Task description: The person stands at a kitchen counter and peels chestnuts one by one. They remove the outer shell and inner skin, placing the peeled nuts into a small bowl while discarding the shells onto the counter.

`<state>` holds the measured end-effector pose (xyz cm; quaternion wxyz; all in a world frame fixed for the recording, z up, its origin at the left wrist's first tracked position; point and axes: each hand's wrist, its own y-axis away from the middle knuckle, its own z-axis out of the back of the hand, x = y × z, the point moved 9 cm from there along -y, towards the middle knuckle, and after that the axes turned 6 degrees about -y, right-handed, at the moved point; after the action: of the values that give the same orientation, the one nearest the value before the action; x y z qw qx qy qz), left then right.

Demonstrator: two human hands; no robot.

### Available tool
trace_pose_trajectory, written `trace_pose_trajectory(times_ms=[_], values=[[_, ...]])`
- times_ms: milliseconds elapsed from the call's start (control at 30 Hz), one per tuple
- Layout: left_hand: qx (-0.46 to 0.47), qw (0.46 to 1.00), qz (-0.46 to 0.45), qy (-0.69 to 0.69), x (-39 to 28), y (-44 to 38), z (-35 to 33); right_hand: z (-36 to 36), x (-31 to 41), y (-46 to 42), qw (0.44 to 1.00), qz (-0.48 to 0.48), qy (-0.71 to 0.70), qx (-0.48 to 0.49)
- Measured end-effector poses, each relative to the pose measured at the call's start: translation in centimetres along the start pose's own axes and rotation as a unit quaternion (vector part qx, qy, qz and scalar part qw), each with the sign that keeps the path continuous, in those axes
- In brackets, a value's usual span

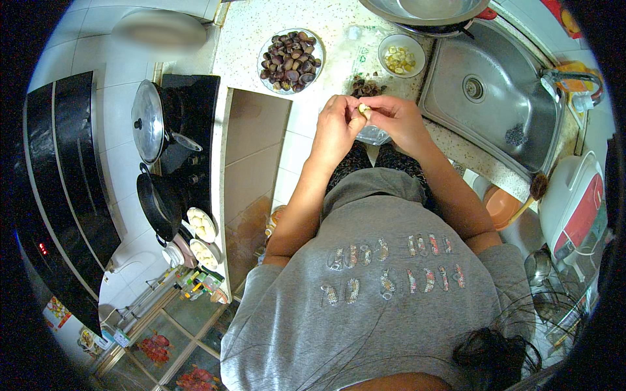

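Observation:
Above the front edge of the counter, my left hand (336,128) and my right hand (402,122) meet at a pale yellow, partly peeled chestnut (363,108). The fingertips of both hands pinch it and cover part of it. Just beyond them, a heap of dark shell pieces (367,87) lies on a clear plastic bag (359,54), which bears green print. Peeled chestnuts (400,59) sit in a white bowl (416,45) beyond my right hand. To the far left of the hands, a white plate (320,51) is heaped with brown unpeeled chestnuts (291,61).
On the right is a steel sink (494,112) with a faucet (572,78) and a scouring pad (516,134). A large metal basin (430,12) stands at the back. A lidded pan (147,122) and a black wok (159,203) rest on the stove (190,112) at left.

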<state>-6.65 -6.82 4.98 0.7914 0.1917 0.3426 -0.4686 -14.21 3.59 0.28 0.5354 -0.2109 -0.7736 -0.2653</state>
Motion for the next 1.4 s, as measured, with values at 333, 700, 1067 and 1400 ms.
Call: trace_pose_trajectory(times_ms=[333,700,1067,1400], values=[[-0.032,0.996,-0.06,-0.059,-2.1,0.6,0.2,0.4,-1.8,-0.3,0.99,-0.099,-0.095,-0.021],[-0.018,0.993,-0.063,-0.095,-1.8,0.8,-0.7,0.8,-3.1,-0.2,0.992,-0.071,-0.084,-0.057],[-0.005,0.989,-0.061,-0.138,-0.5,0.2,-2.7,1.1,-4.0,-0.5,0.986,-0.06,-0.131,-0.086],[0.009,0.999,0.006,-0.043,1.0,-0.2,-2.6,0.8,-5.9,-1.0,0.938,-0.159,-0.304,-0.057]])
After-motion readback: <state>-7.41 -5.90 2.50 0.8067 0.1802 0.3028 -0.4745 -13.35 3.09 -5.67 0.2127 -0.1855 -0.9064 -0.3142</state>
